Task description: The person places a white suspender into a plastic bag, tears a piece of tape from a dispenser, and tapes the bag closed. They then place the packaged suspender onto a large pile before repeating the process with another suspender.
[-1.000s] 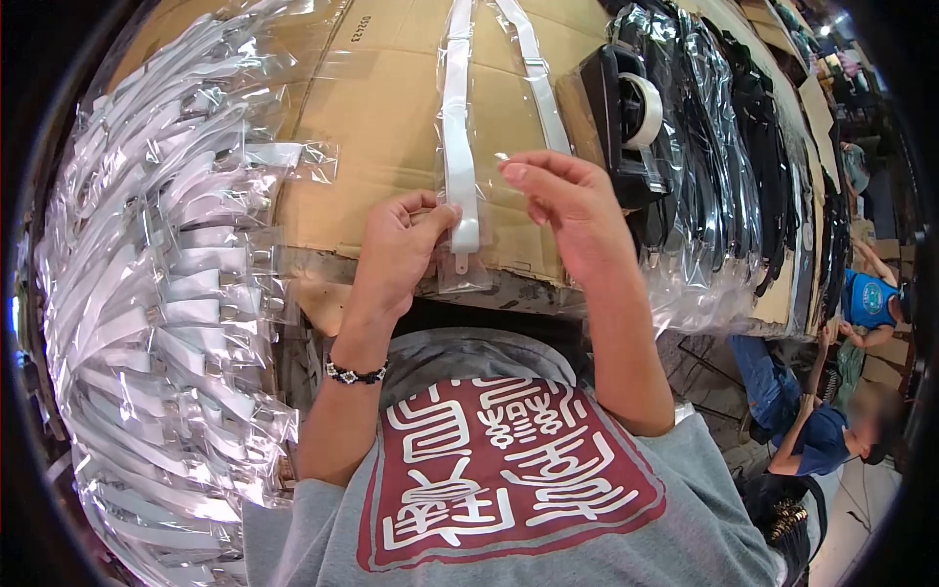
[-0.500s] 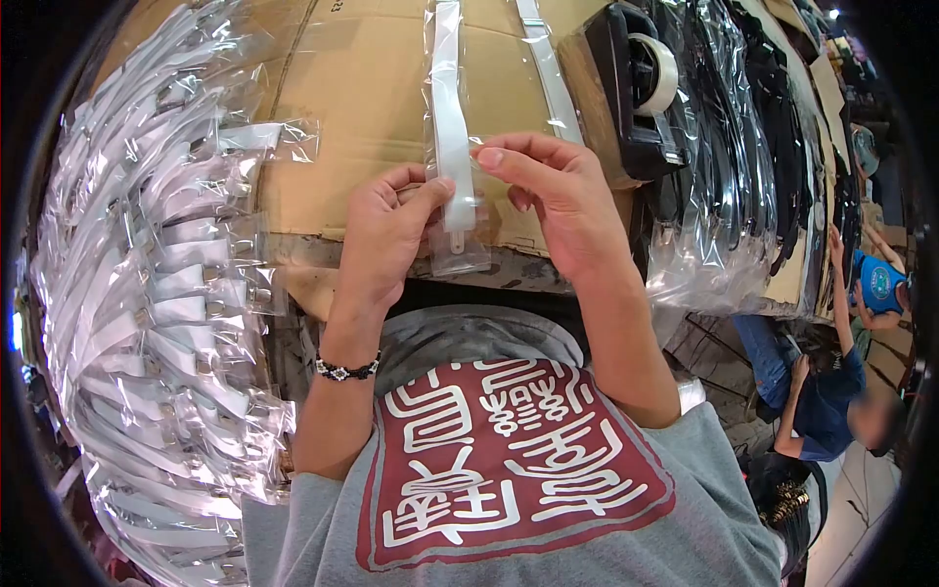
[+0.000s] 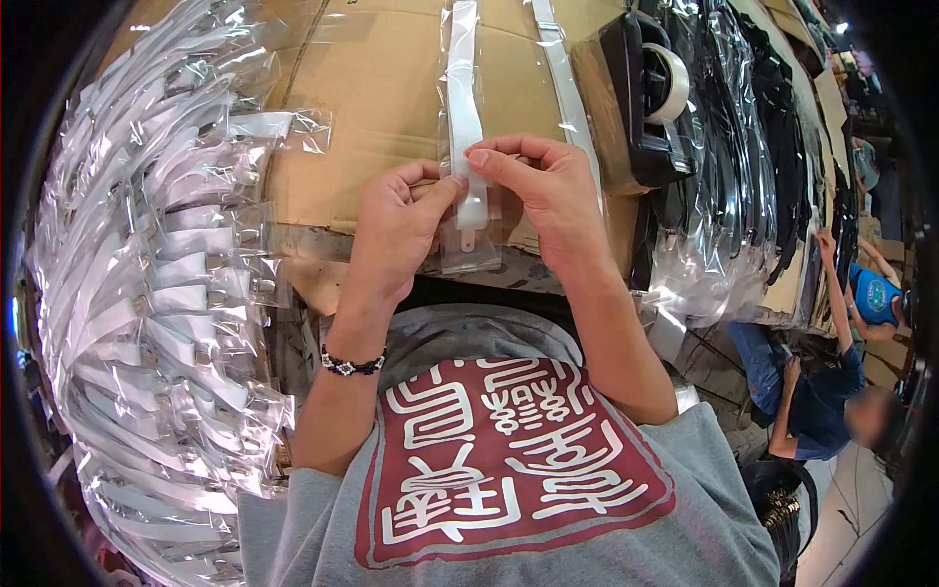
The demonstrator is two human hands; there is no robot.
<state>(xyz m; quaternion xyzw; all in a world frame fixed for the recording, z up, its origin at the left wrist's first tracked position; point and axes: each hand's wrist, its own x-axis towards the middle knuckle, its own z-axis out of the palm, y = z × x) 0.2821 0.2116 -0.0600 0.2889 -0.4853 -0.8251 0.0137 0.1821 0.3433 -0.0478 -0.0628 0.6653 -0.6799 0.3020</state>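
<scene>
White and plastic-sleeved, the strap point(image 3: 463, 83) lay left of the tape dispenser point(image 3: 636, 108), its edge pinched by the left hand point(image 3: 396, 220), seemingly to steady it; the fingers point(image 3: 528, 147) of the right hand point(image 3: 564, 201) met over it, anything between them hidden.

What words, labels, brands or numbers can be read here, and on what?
None can be quoted.
Stylised white characters on the grey shirt: too ornate to read reliably.
Emblem on the blue top: too small.
Bagged white strap: no readable text.
</scene>
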